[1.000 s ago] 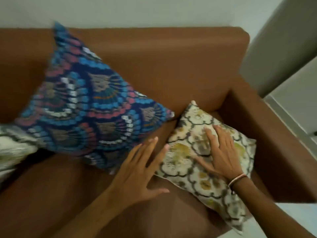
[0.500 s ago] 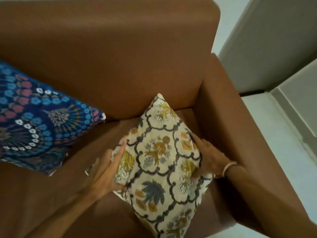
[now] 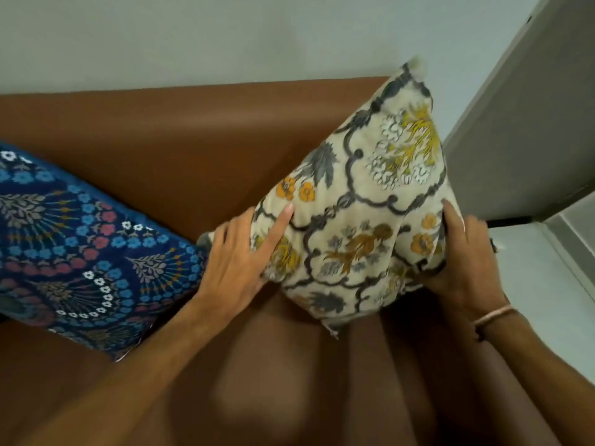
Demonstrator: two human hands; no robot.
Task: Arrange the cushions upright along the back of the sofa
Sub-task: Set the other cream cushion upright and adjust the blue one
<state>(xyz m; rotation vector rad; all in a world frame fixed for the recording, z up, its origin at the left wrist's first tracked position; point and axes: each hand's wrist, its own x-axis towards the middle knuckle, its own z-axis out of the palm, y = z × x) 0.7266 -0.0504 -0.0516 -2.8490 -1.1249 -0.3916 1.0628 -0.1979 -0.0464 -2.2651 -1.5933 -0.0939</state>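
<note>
Cream floral cushion (image 3: 357, 220) held up on one corner at the right end of the brown sofa (image 3: 180, 146), tilted, top corner standing above the backrest line, lower corner on or just above the seat (contact not clear). Left hand (image 3: 238, 255) clamped on its left edge, thumb laid across the front face, fingers behind. Right hand (image 3: 463, 262) clamped on its right edge, fingers wrapped round the side; thin bracelet (image 3: 492, 315) at the wrist. Both grips closed on the fabric.

Blue patterned cushion (image 3: 80, 246) to the left, leaning against the backrest at a slant, its right corner touching or just beside the left hand.

Step in hand, as judged: standing the floral cushion up at the right-hand corner. Not yet square; diamond-wise rather than flat-edged.

Next move likely calls for: rotating so one edge sits flat on the seat, pushing back until the rear face meets the backrest, then releasing. Blue cushion probably needs straightening afterwards.
</note>
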